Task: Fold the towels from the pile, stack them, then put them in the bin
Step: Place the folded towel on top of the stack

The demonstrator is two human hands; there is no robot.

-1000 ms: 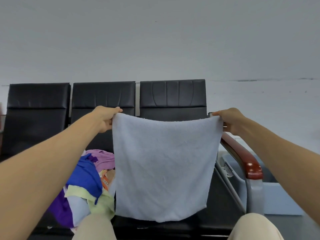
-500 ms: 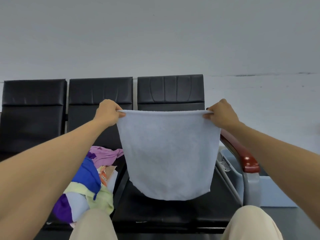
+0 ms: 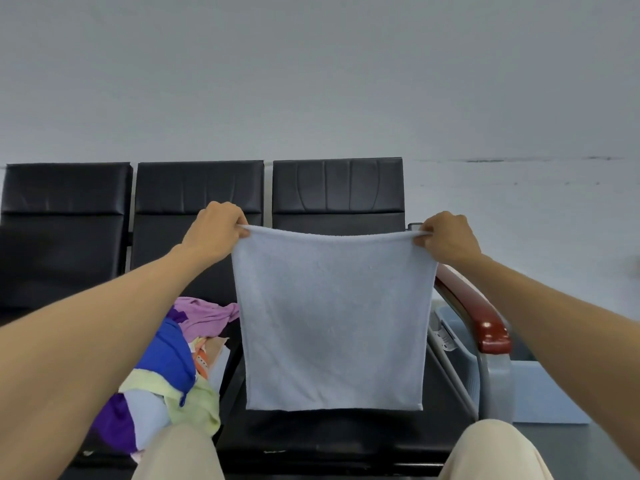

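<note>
A pale blue towel (image 3: 332, 320) hangs flat and spread out in the air above the right-hand black seat (image 3: 346, 431). My left hand (image 3: 216, 233) pinches its upper left corner and my right hand (image 3: 446, 239) pinches its upper right corner. The towel's lower edge hangs just above the seat. A pile of towels (image 3: 173, 368) in purple, blue, yellow-green and light blue lies on the middle seat to the left. The light blue bin (image 3: 543, 393) stands on the floor to the right, partly hidden by the armrest and my right arm.
A row of three black seats (image 3: 197, 195) stands against a grey wall. A red-brown armrest (image 3: 481, 323) on a grey metal post closes the right end of the row. My knees in beige trousers (image 3: 495, 452) show at the bottom edge.
Both hands stayed on the towel's top corners. The towel swung up and away half a second ago and now hangs down straight again, its lower edge level.
</note>
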